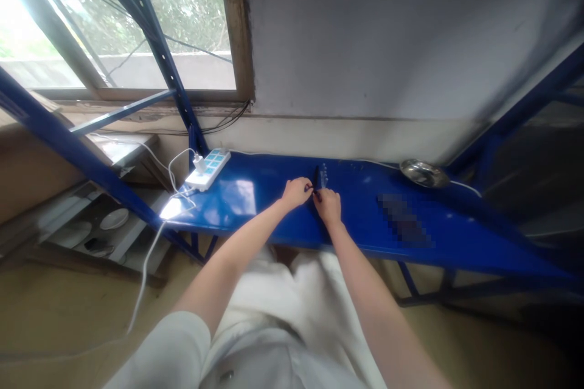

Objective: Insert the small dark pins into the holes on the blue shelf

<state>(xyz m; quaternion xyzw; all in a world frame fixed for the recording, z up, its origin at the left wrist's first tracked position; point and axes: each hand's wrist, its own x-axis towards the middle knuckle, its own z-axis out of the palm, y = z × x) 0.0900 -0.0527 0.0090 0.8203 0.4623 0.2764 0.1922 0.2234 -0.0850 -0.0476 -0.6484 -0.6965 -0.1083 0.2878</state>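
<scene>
My left hand (pixel 297 191) and my right hand (pixel 328 205) are close together over the middle of the blue table (pixel 274 173). Both have their fingers closed on a small dark object (pixel 308 187), too small to name, that shows between the fingertips. Just beyond my right hand, a clear, knobbed plastic piece (pixel 323 176) lies beside a slim dark item (pixel 316 174) on the tabletop.
A white power strip (pixel 208 170) with a plug and cables lies at the table's left end. A shiny metal dish (pixel 424 174) stands at the back right, near a pixelated dark patch (pixel 404 219). Blue posts (pixel 159 42) rise at the left.
</scene>
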